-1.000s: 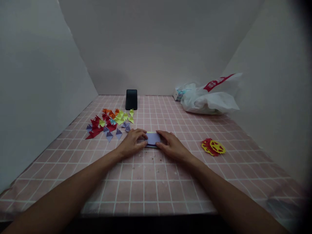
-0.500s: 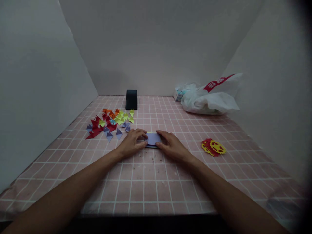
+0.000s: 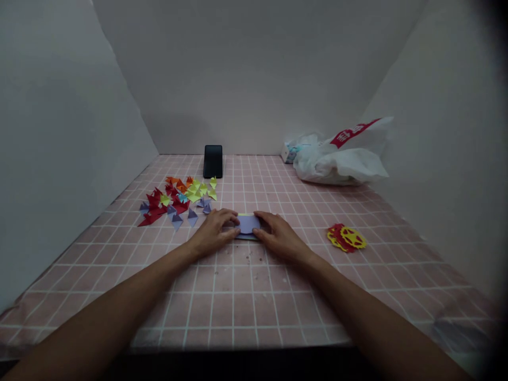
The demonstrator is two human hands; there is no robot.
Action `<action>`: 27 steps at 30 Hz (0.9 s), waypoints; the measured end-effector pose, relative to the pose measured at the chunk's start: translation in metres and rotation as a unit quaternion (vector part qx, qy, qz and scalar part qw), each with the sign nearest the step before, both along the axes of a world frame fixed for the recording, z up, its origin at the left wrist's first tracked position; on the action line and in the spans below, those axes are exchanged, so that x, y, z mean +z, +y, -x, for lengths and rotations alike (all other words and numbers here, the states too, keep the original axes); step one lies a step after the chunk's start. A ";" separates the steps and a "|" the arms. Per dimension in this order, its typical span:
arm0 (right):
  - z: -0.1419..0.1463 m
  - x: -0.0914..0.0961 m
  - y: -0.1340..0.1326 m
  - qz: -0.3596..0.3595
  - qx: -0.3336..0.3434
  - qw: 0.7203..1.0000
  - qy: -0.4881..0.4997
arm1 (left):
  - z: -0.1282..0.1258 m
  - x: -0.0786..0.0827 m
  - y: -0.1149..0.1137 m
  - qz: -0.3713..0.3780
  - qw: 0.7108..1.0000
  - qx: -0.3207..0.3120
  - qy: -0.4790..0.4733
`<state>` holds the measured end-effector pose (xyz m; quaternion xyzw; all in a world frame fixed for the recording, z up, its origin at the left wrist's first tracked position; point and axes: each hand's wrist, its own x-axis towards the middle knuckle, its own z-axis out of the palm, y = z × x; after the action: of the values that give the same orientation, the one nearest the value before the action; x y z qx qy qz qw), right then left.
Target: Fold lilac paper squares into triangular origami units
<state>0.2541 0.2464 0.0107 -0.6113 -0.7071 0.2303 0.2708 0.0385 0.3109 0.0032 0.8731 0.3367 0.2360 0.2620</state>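
**Pink-checked tabletop (image 3: pixel 238 296), plain grey walls: folded paper between both hands**

Surface: pink cloth with a white grid, boxed in by grey walls on the left, far and right sides.

Folded purple paper (image 3: pixel 247 224): small, flat and roughly rectangular, with a rounded near edge. A thin yellow-green strip shows along its far edge. It lies on the cloth at centre, mid-depth.

Left hand (image 3: pixel 213 231): fingers bent, with the tips and thumb closed on the paper's left end.

Right hand (image 3: pixel 278 236): mirrored, with the fingers curled and closed on the right end.

Surroundings:
- Scatter of small folded triangles (image 3: pixel 177 198) in red, orange, yellow and purple, left of the hands and slightly farther.
- Black phone (image 3: pixel 213 161), upright against the far wall.
- White plastic bag (image 3: pixel 341 159), far right.
- Red and yellow cutouts (image 3: pixel 346 238), right of the hands and well apart.
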 end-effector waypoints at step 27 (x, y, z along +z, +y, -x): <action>-0.003 -0.015 0.003 -0.104 0.011 0.973 0.206 | -0.003 0.005 -0.006 -0.041 0.991 0.006 -0.124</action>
<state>0.2572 0.2498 -0.0041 -0.5111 -0.6630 0.2793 0.4703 0.0417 0.3052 0.0081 0.8447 0.2972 0.3579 0.2647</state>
